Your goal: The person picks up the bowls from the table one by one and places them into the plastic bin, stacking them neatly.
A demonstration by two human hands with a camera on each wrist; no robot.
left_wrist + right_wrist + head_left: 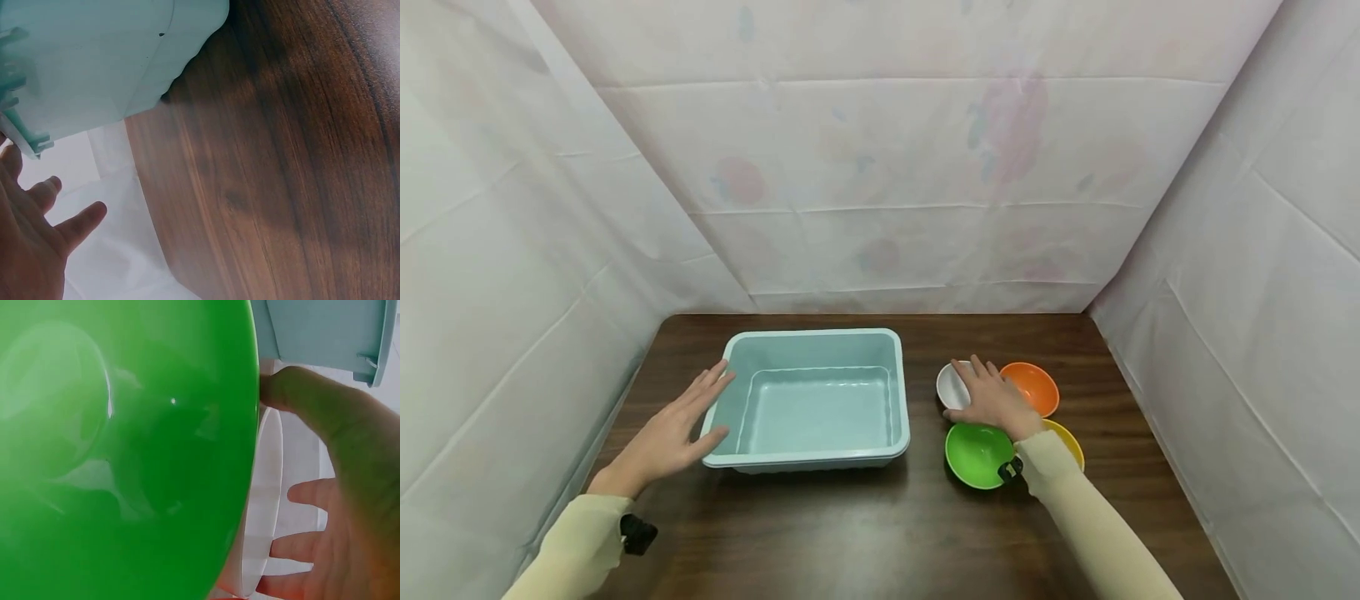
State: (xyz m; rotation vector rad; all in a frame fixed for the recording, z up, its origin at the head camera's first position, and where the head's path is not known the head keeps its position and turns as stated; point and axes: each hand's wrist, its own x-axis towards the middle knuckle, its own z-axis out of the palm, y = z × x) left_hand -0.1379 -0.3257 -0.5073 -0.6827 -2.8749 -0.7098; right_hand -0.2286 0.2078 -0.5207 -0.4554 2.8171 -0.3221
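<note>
My left hand (666,442) is at the left side of a pale blue-green plastic tub (808,457), fingers extended and overlapping its rim. In the left wrist view, that hand (31,231) has its fingers spread beside the tub's outer wall (94,69). My right hand (996,402) reaches over a white bowl (951,390), partly covering it, with fingers spread. From the right wrist, its fingertips (294,547) appear right at the white bowl's rim (265,475). A green bowl (976,456) sits just in front of this hand; its near side fills the right wrist view.
An orange bowl (1033,387) stands to the right of my right hand. Behind my right wrist a yellow bowl (1067,440) is partly hidden. All stand on a dark wooden table (820,533), with white cloth walls (880,167) at the back and both sides.
</note>
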